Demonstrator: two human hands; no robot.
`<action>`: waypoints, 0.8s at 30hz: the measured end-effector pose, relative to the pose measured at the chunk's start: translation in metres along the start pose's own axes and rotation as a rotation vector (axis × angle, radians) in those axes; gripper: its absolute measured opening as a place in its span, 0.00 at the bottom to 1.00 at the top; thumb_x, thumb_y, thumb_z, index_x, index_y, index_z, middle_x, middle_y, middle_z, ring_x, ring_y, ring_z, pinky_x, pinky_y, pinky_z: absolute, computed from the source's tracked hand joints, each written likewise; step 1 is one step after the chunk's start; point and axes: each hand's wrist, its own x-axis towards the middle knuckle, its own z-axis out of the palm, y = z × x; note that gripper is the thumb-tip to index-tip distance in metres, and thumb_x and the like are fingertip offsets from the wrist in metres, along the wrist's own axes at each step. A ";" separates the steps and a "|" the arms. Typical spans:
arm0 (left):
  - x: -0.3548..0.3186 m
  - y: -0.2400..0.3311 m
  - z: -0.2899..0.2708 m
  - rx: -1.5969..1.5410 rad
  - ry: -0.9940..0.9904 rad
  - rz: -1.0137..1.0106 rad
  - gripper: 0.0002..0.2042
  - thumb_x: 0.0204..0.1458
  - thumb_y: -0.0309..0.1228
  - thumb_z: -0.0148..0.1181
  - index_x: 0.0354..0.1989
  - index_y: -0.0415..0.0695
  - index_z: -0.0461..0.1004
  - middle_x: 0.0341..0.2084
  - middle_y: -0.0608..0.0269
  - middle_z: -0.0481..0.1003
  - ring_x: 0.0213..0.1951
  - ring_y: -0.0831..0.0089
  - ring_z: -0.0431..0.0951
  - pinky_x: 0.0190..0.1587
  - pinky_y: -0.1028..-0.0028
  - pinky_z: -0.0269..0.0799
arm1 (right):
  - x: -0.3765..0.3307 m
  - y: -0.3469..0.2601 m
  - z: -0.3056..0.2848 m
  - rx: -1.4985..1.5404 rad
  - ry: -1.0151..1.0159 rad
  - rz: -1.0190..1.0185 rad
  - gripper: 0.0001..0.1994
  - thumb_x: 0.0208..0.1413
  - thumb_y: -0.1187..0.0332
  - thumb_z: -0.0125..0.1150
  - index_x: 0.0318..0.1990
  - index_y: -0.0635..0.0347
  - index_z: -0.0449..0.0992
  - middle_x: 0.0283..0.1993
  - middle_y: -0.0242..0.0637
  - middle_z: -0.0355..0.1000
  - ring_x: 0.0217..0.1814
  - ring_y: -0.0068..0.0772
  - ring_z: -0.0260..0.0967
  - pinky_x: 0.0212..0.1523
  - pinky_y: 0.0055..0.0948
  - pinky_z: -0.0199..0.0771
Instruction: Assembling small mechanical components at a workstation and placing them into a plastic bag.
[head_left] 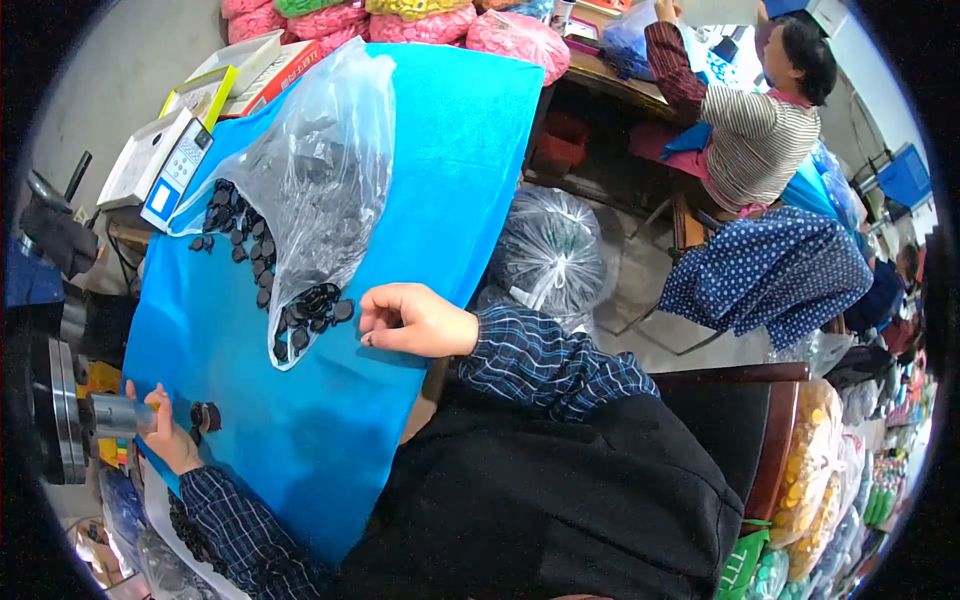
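Observation:
At the lower left, my left hand [174, 441] is at the end of a metal cylinder [118, 415] on a machine. Its fingers curl there, partly hidden by the cylinder, and what they hold cannot be made out. Beside it on the blue cloth [450, 130] lie a few dark pieces [206, 417]. My right hand [425, 320] hovers over the cloth's right side, thumb and fingers pinched, with a small dark spot at the tips. Just left of it, black round pieces [312, 312] spill from the mouth of a clear plastic bag [335, 170].
More black pieces [240, 225] trail along the bag's left side. White box trays [150, 155] and a calculator-like device [180, 170] stand at the far left. A tied clear bag [548, 245] sits right of the table. A person [755, 130] works at another table.

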 end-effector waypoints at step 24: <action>0.009 0.015 -0.016 -0.099 -0.211 -0.170 0.36 0.51 0.24 0.60 0.66 0.39 0.47 0.31 0.66 0.67 0.38 0.76 0.69 0.62 0.59 0.59 | 0.000 0.010 -0.002 -0.009 0.014 -0.073 0.08 0.50 0.75 0.63 0.36 0.64 0.71 0.33 0.30 0.71 0.32 0.16 0.67 0.33 0.20 0.70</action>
